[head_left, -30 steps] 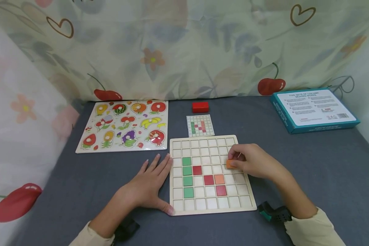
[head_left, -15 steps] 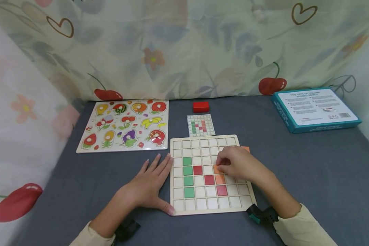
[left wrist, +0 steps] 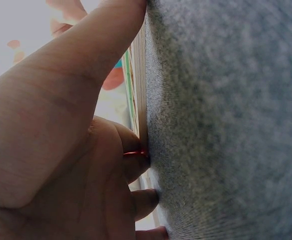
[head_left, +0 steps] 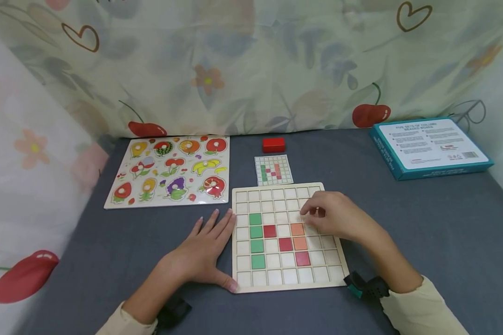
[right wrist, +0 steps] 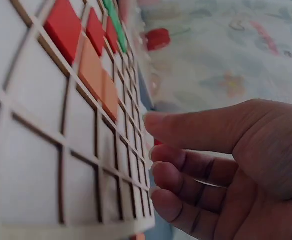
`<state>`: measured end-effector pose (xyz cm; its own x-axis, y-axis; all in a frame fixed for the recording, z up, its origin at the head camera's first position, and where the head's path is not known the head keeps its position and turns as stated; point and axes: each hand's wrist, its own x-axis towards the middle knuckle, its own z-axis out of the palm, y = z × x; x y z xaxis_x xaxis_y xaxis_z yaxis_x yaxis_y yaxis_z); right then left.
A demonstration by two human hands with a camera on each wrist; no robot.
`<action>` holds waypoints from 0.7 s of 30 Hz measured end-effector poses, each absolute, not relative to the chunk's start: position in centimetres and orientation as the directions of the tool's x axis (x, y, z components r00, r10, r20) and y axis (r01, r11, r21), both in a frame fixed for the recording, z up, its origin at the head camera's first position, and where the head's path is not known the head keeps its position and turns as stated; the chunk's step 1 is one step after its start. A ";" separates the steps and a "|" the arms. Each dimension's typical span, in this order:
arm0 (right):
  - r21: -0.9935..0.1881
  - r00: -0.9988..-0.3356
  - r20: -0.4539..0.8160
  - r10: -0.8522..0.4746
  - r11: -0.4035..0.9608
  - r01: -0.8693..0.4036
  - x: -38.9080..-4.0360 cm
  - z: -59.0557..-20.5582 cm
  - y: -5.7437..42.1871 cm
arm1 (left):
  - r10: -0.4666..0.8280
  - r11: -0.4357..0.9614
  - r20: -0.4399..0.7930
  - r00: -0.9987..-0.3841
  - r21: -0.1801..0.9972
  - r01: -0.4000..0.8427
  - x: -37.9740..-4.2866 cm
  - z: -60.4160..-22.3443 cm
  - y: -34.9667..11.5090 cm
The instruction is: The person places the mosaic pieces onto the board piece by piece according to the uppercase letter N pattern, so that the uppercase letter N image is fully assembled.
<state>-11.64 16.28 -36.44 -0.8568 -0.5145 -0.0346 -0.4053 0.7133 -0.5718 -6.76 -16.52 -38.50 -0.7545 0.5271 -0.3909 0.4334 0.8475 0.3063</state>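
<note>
A wooden grid board (head_left: 290,277) with white cells lies on the table. My left hand (head_left: 203,253) is spread flat at its left edge, fingertips and thumb touching the side. In the head view, my right hand (head_left: 339,215) hovers over the board's right part, fingers loosely bent; the right wrist view shows nothing between thumb and fingers. Several green tiles (head_left: 256,245) form a column on the left, with three red tiles (head_left: 285,244) running diagonally. Two orange tiles (head_left: 297,229) sit one above the other. Past the board's edge, another orange piece (right wrist: 138,236) peeks out.
A small pattern card (head_left: 274,170) lies just behind the board, with a red block (head_left: 274,145) beyond it. On the left is a fruit puzzle board (head_left: 167,172). A teal box (head_left: 431,144) stands at the back right, before a printed curtain (head_left: 251,70).
My right hand has brought an orange tile leftward into the cell above the other orange one, let go of it, and drawn back slightly right. My left hand has stayed put.
</note>
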 end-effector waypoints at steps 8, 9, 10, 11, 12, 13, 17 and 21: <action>-0.484 -0.942 -0.002 -0.337 0.825 -0.294 -13.2 -36.2 20.1 | 0.521 0.852 -0.398 -0.755 0.304 0.427 -6.9 -38.6 -16.4; -0.476 -0.947 -0.003 -0.320 0.834 -0.280 -13.3 -36.3 20.5 | 0.521 0.852 -0.399 -0.755 0.304 0.427 -6.9 -38.7 -16.4; -0.472 -0.951 -0.008 -0.308 0.840 -0.268 -13.5 -36.4 20.9 | 0.520 0.852 -0.401 -0.755 0.303 0.426 -6.9 -38.7 -16.4; -0.465 -0.955 -0.017 -0.298 0.847 -0.256 -13.6 -36.6 21.2 | 0.518 0.853 -0.402 -0.754 0.304 0.424 -6.9 -38.7 -16.4; -0.457 -0.955 -0.028 -0.296 0.853 -0.251 -13.7 -36.8 21.4 | 0.517 0.854 -0.404 -0.754 0.304 0.423 -6.9 -38.7 -16.4; -0.451 -0.953 -0.041 -0.301 0.856 -0.251 -13.8 -36.9 21.6 | 0.516 0.854 -0.405 -0.755 0.305 0.420 -6.9 -38.6 -16.4; -0.436 -0.938 -0.072 -0.339 0.857 -0.276 -14.0 -37.5 21.8 | 0.515 0.855 -0.404 -0.756 0.304 0.420 -6.9 -38.6 -16.4; -0.452 -0.935 -0.051 -0.352 0.843 -0.293 -14.0 -37.8 21.6 | 0.519 0.852 -0.399 -0.756 0.307 0.423 -6.8 -38.6 -16.4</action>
<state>-14.04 21.62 -37.81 -0.9346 -0.3519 -0.0508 -0.2928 0.8429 -0.4515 -6.82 -16.43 -38.64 -0.7555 0.5194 -0.3992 0.4234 0.8522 0.3074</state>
